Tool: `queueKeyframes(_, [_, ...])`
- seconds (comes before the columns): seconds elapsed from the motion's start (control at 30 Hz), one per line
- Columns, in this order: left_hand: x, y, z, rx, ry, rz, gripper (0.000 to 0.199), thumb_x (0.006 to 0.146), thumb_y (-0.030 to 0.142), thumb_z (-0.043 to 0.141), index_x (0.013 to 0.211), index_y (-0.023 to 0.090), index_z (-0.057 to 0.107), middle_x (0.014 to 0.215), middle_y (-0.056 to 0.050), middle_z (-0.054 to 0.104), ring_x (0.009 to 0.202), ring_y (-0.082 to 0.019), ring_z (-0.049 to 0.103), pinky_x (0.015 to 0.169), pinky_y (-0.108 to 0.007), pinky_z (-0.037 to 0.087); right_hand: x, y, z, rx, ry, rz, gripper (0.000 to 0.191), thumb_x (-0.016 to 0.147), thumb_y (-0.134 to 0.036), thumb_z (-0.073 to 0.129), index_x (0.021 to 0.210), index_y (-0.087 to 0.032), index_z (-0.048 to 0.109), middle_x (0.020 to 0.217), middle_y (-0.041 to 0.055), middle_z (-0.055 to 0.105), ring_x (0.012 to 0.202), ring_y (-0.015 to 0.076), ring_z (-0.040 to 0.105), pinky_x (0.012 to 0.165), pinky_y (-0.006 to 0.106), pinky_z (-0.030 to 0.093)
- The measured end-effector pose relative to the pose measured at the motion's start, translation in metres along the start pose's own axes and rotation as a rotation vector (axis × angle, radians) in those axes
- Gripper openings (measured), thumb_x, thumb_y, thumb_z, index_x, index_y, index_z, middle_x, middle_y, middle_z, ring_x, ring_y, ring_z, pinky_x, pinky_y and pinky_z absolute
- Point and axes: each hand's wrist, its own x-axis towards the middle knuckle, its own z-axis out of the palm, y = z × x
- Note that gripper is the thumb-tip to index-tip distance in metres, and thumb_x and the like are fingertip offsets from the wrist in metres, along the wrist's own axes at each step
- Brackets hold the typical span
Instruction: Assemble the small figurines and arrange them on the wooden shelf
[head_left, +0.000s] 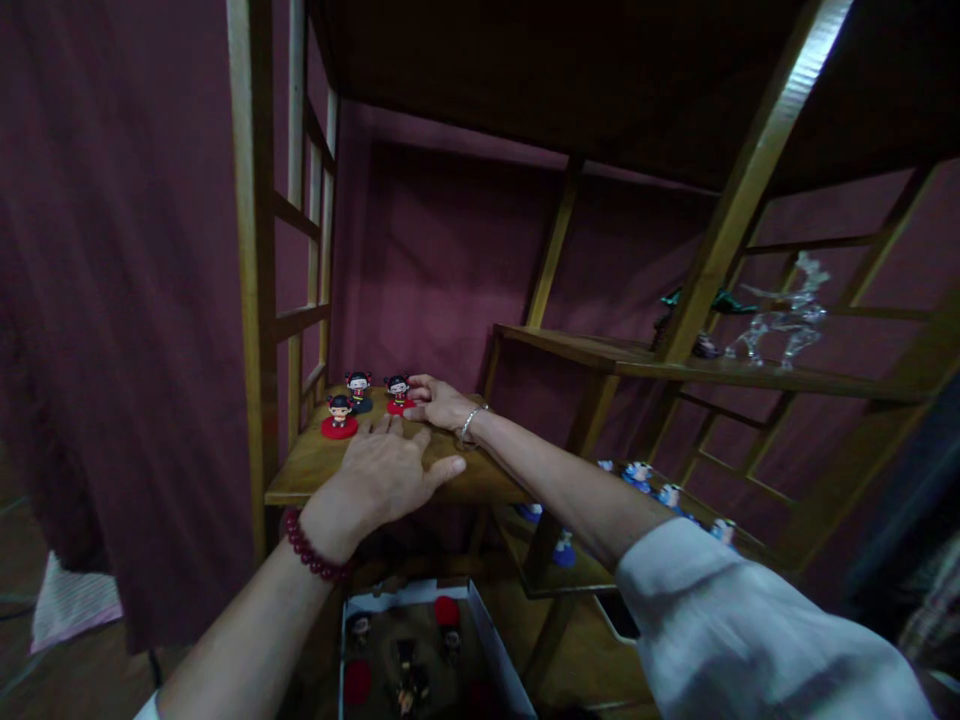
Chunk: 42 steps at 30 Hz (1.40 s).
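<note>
Three small doll figurines with black hair stand upright on a wooden shelf. One figurine on a red base is at the front left; behind it stands a figurine on a dark base. My right hand reaches to the third figurine, on a red base, its thumb and fingers closed against the right side. My left hand, with a dark red bead bracelet, is spread palm down over the shelf, holding nothing. Its fingertips are close to the front of the figurines.
Below the shelf, a white-edged box holds more figurines and red bases. A clear glass animal stands on the higher shelf at right. Small blue-and-white figures line a lower shelf. A wooden post bounds the left side.
</note>
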Motion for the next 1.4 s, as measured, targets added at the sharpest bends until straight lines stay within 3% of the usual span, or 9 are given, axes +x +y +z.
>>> queueKeyframes(0.23, [-0.001,-0.002,0.004,0.041,0.02,0.013,0.072,0.079,0.065,0.016,0.117,0.017,0.054,0.125,-0.016,0.051,0.12,-0.03,0.04,0.097,-0.05,0.029,-0.006,-0.005,-0.002,-0.036,-0.006,0.02,0.059,0.061,0.005,0.063,0.114,-0.015,0.047,0.087,0.0005,0.059,0.075,0.008,0.057,0.082,0.024,0.046])
queueKeyframes(0.57, [-0.001,-0.001,0.004,0.09,0.028,0.003,0.071,0.079,0.065,0.019,0.116,0.016,0.054,0.127,-0.018,0.049,0.12,-0.033,0.039,0.094,-0.052,0.031,-0.007,-0.006,-0.001,-0.069,-0.022,0.016,0.053,0.059,0.005,0.064,0.106,-0.013,0.049,0.091,0.0023,0.062,0.084,0.0113,0.059,0.081,0.024,0.046])
queueKeyframes(1.07, [-0.001,-0.001,0.004,0.08,0.037,0.001,0.064,0.08,0.063,0.023,0.111,0.018,0.057,0.12,-0.016,0.055,0.115,-0.031,0.046,0.094,-0.05,0.032,-0.012,-0.009,-0.001,-0.112,-0.006,-0.008,0.034,0.058,0.006,0.062,0.084,-0.014,0.05,0.062,-0.0076,0.053,0.061,0.0049,0.051,0.063,0.016,0.042])
queueKeyframes(1.4, [-0.002,0.001,0.0,0.091,-0.011,-0.021,0.066,0.08,0.062,0.022,0.116,0.018,0.054,0.123,-0.015,0.052,0.115,-0.03,0.045,0.095,-0.046,0.031,-0.014,-0.01,0.0,-0.178,-0.021,-0.002,0.038,0.061,0.003,0.063,0.094,-0.012,0.052,0.081,-0.0001,0.062,0.074,0.0075,0.056,0.073,0.019,0.044])
